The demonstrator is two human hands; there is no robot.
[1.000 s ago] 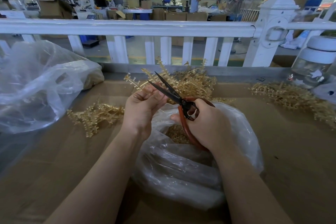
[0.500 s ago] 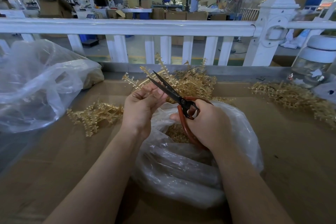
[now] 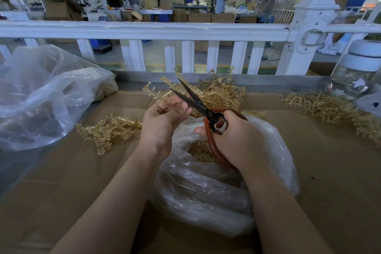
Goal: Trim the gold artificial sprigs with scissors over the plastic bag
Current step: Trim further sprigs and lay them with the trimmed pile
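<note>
My left hand (image 3: 162, 121) pinches a gold sprig (image 3: 156, 93) between thumb and fingertips, its beaded tip rising up and away from me. My right hand (image 3: 237, 140) grips the red loop handles of the scissors (image 3: 198, 103), whose dark blades stand parted just beside my left fingertips. Both hands are held above the open mouth of the plastic bag (image 3: 216, 187), which sits on the cardboard-covered bench (image 3: 329, 171) and already holds gold cuttings. In my judgement, the cut is best made with the stem seated deep between the blades, near the pivot, my left fingers kept back from the edges, and the work held over the bag opening so the offcut drops inside. The sprig is thin, pale gold plastic with short side branches ending in small beads; it looks light and springy. Further sprigs lie in heaps at left (image 3: 107, 130), behind the hands (image 3: 222, 93) and at right (image 3: 329, 109).
</note>
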